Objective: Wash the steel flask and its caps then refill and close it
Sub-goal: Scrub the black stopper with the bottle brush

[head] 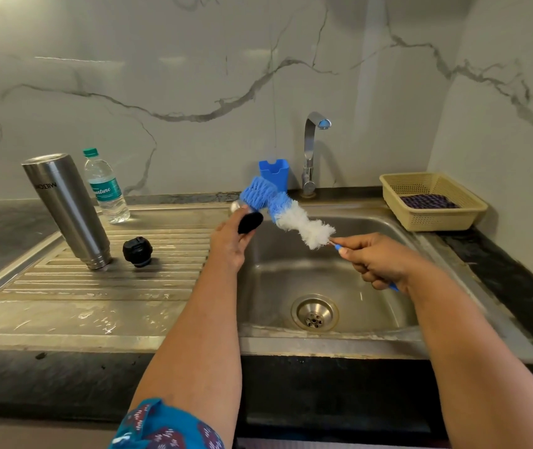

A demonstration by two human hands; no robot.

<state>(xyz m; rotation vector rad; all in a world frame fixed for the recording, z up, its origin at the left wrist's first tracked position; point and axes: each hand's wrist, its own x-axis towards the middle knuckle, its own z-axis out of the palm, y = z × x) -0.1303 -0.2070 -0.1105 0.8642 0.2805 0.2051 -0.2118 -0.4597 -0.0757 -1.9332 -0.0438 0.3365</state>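
Two bare forearms reach in from 6 o'clock over the steel sink (349, 277), a blue patterned sleeve (168, 426) on the left arm. Toward 3 o'clock of the basin the right hand (378, 260) is clenched around the blue handle of a bottle brush (294, 218), whose white and blue bristles run up toward 11 o'clock. At the basin's 10 o'clock edge the left hand (231, 243) grasps a black cap (250, 222), and the blue bristle tip of the brush touches it. The round drain (314, 312) sits in the basin floor below the hands.

At 9 o'clock, on the wet ribbed drainboard (96, 286), a second black cap (137, 251) lies just beside the steel flask (67, 209), which stands upside down on its open mouth, tilted, with nobody touching it. Behind the flask, toward 11 o'clock, stands a clear plastic water bottle (106, 186) with a green top.

Farther back, at 12 o'clock, a blue holder (276, 173) sits beside the chrome tap (312, 150). At 2 o'clock a beige basket (433, 202) holds a dark cloth. Behind everything rises the veined marble wall (193, 76).
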